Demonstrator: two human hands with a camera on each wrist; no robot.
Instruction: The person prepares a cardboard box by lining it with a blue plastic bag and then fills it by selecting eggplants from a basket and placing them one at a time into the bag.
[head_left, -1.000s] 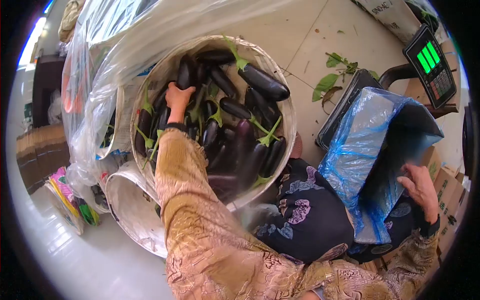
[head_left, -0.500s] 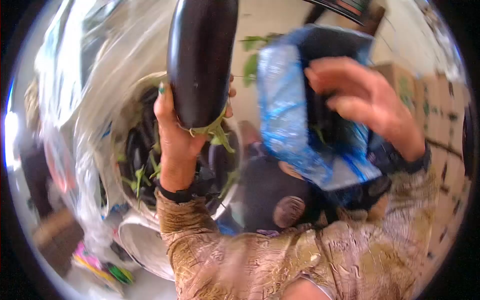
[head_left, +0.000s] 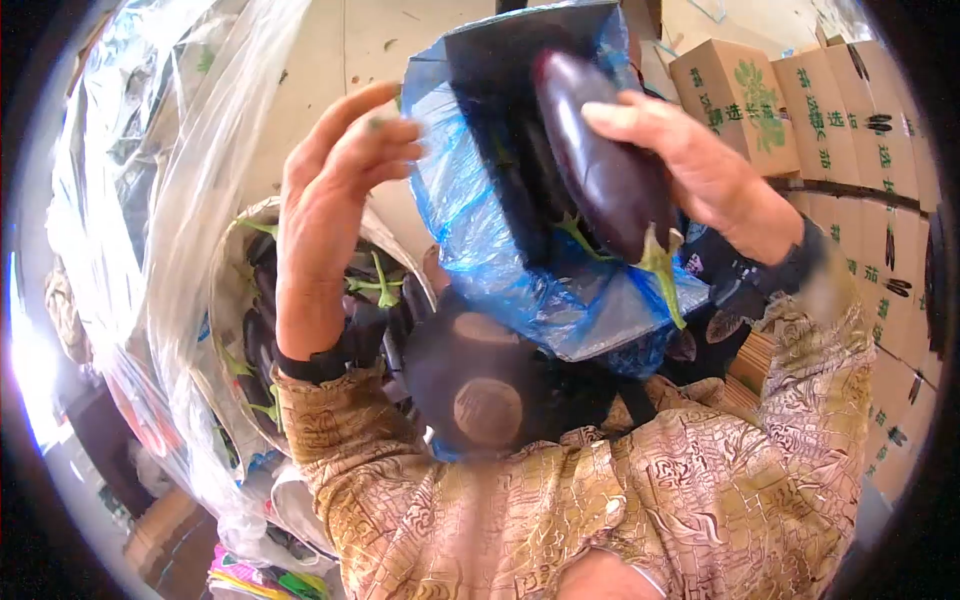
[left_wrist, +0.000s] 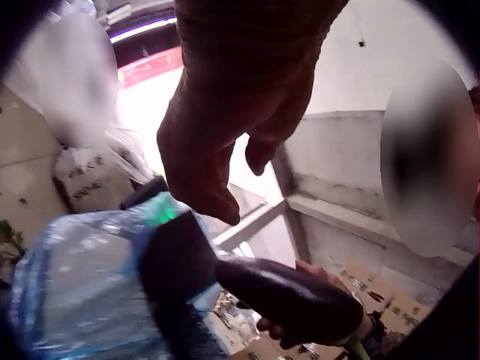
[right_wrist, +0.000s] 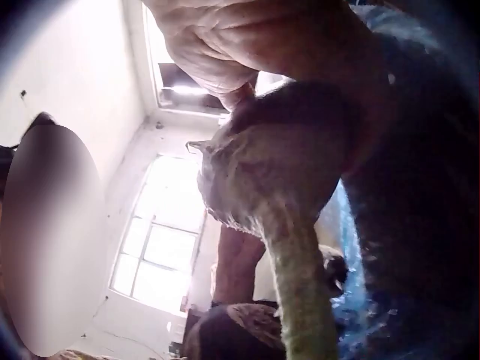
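My right hand (head_left: pixel 700 165) grips a large dark purple eggplant (head_left: pixel 603 165), thumb on top, over the mouth of a box wrapped in blue plastic (head_left: pixel 465 205). The eggplant's green stem (head_left: pixel 662 275) points down toward me, and shows close up in the right wrist view. Inside the box lie other dark eggplants, partly in shadow. My left hand (head_left: pixel 335 190) is raised just left of the box with fingers loosely bent and nothing in them. In the left wrist view that hand (left_wrist: pixel 232 112) hangs above the box and the held eggplant (left_wrist: pixel 300 300).
A round pale basket (head_left: pixel 232 300) of eggplants stands at the left, partly behind my left forearm. Clear plastic sheeting (head_left: pixel 185 170) hangs beside it. Printed cardboard boxes (head_left: pixel 735 105) are stacked at the right.
My left hand lifted an eggplant out of the basket, and an eggplant is now in my right hand over the box. The left hand has let go. The head view has shifted toward the box.
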